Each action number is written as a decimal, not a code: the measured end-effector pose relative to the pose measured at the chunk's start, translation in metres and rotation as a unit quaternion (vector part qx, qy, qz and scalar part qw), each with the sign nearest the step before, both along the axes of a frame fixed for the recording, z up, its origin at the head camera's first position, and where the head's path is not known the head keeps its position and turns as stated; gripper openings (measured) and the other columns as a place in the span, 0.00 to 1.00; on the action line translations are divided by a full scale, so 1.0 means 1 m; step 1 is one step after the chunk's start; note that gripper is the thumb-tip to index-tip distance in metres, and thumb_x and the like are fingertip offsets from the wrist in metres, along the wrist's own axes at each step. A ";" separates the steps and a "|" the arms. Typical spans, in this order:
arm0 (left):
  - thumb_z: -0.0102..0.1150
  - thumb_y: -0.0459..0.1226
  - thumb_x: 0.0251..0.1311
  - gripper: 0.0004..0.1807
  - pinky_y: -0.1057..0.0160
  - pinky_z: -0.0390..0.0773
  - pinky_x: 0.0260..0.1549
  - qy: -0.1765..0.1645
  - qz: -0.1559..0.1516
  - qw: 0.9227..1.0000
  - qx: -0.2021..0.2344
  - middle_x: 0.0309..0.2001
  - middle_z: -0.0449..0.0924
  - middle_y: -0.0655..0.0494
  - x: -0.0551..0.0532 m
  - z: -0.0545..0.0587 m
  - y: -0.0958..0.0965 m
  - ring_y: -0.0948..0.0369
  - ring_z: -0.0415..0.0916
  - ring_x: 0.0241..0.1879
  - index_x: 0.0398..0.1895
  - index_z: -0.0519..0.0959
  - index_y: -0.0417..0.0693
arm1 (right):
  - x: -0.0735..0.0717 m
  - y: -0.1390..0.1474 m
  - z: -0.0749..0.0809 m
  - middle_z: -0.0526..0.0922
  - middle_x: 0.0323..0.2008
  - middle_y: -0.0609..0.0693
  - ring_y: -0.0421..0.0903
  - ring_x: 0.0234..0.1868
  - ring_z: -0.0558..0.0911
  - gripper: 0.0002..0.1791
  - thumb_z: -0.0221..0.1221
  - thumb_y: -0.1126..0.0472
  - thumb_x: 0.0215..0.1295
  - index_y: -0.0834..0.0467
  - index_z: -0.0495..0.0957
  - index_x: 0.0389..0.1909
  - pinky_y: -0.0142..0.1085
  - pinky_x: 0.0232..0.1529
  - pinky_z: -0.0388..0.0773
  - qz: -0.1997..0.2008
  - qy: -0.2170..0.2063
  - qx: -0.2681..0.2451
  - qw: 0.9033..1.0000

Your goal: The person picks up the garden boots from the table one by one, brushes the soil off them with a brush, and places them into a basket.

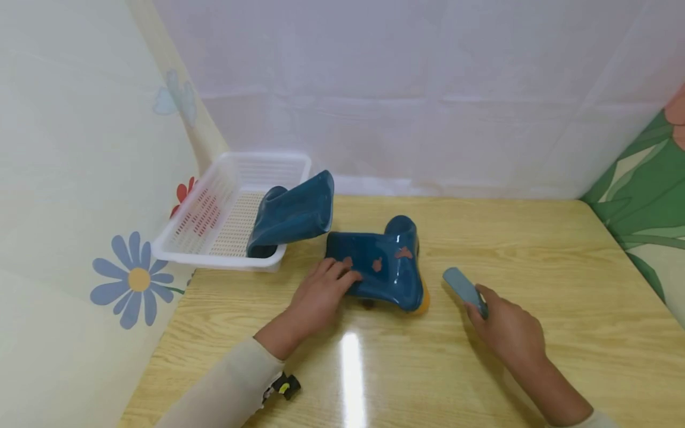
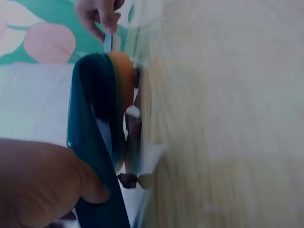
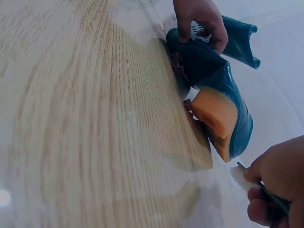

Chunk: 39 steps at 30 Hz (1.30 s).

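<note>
A dark teal rain boot with an orange sole lies on its side on the table, reddish-brown patches stuck to its shaft and ankle. My left hand grips the shaft near its opening, the thumb pressed along it in the left wrist view. To the right of the boot, my right hand holds a small brush by its grey-blue handle. White bristles show in the right wrist view, apart from the boot.
A white plastic basket stands at the back left of the wooden table. The matching boot leans in it, its shaft jutting over the right rim. A small black and yellow item shows beside my left sleeve. A pale curtain hangs behind.
</note>
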<state>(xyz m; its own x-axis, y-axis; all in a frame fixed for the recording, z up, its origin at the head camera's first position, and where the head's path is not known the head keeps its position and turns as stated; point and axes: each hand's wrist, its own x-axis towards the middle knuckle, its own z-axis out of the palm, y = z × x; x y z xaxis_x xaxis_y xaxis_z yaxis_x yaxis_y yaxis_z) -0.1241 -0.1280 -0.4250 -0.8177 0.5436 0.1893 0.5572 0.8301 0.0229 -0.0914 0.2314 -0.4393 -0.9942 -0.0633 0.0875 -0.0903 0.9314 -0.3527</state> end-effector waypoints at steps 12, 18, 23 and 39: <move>0.60 0.47 0.73 0.56 0.55 0.83 0.26 -0.449 0.178 0.729 0.486 0.42 0.85 0.44 0.035 0.013 0.029 0.48 0.85 0.29 0.78 0.22 0.54 | 0.000 -0.001 0.001 0.67 0.14 0.46 0.43 0.13 0.65 0.31 0.59 0.48 0.73 0.64 0.72 0.68 0.38 0.13 0.60 -0.004 -0.009 0.001 1.000; 0.62 0.42 0.72 0.53 0.53 0.86 0.37 -0.438 0.258 0.530 0.679 0.49 0.79 0.31 0.033 0.007 0.051 0.50 0.86 0.34 0.78 0.28 0.61 | -0.001 -0.004 0.001 0.67 0.15 0.46 0.44 0.14 0.65 0.31 0.59 0.48 0.73 0.64 0.72 0.68 0.38 0.14 0.60 0.003 -0.010 -0.001 1.000; 0.70 0.39 0.65 0.52 0.56 0.85 0.30 -0.373 0.279 0.506 0.726 0.35 0.80 0.37 0.026 -0.003 0.066 0.56 0.82 0.22 0.77 0.39 0.59 | 0.000 -0.005 0.001 0.67 0.14 0.46 0.44 0.14 0.65 0.31 0.59 0.48 0.73 0.64 0.72 0.67 0.38 0.14 0.60 0.000 -0.009 0.001 1.000; 0.71 0.29 0.55 0.46 0.51 0.72 0.59 -0.117 0.213 0.726 0.644 0.70 0.65 0.47 0.007 0.006 0.098 0.54 0.68 0.64 0.73 0.54 0.55 | 0.001 -0.005 -0.001 0.66 0.14 0.46 0.44 0.14 0.65 0.30 0.60 0.48 0.72 0.64 0.74 0.66 0.39 0.14 0.58 -0.003 0.009 -0.003 1.000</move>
